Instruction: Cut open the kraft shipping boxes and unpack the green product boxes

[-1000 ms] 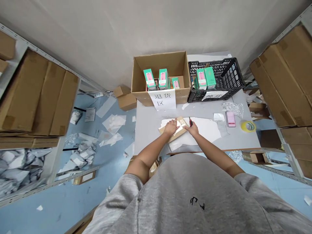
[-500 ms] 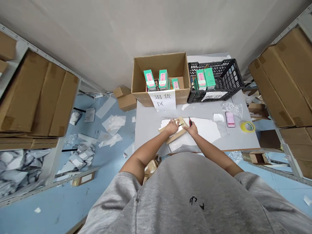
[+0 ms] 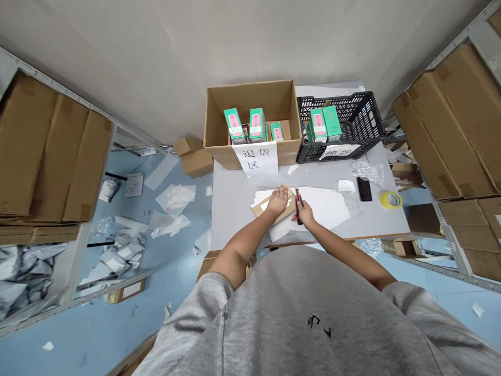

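Observation:
A small flat cardboard box [image 3: 263, 207] lies slanted on white paper sheeting [image 3: 326, 202] on the table. My left hand [image 3: 278, 201] rests flat on the box's right part, fingers stretched out toward the far side, and covers some of it. Just to the right of the box, my right hand [image 3: 305, 213] is closed around a red and black utility knife [image 3: 299, 215]. The knife stands lengthwise, its tip pointing away from me. From here I cannot tell whether the blade touches the box.
Behind are a large cardboard carton [image 3: 254, 91] and a black plastic crate [image 3: 340, 154], both with green boxes inside. To the right lie a phone [image 3: 364, 189], yellow tape [image 3: 391, 200] and bubble wrap [image 3: 370, 172]. Shelves with cartons [image 3: 58, 151] flank the table [image 3: 230, 196].
My left hand has flattened onto the box, which has turned a little. The knife in my right hand now shows more fully, beside the box. The phone's screen has gone dark.

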A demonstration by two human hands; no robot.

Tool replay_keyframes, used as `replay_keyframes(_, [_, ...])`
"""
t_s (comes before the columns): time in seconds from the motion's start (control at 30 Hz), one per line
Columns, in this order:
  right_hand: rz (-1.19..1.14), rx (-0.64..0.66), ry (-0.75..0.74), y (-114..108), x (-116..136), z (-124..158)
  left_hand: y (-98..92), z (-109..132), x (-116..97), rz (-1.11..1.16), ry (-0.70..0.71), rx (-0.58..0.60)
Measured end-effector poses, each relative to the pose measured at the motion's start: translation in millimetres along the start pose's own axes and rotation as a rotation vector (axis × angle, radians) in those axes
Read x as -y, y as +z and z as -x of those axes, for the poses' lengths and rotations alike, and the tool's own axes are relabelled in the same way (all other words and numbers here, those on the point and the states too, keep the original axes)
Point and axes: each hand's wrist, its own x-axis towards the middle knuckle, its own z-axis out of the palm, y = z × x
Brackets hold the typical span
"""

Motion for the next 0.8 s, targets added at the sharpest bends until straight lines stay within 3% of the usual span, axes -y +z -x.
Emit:
replay_keyframes(0.1, [0.005,0.049,0.054,9,7,8,-2.5,-1,-1,-0.020,0.006,0.008])
replay_keyframes(0.3, [0.011,0.012,0.073,18,25,6,-6.9,-7,-1,-0.030,-0.014,0.028])
replay_keyframes(0.67, [-0.162,-0.043,0.087,29,20,1,-4.2,-16,-5,-0.043,-0.061,0.033])
replay_keyframes(0.8, [-0.131,0.013,0.071,27,19,0,-5.0,-19,-2,-0.026,-0.088,0.023])
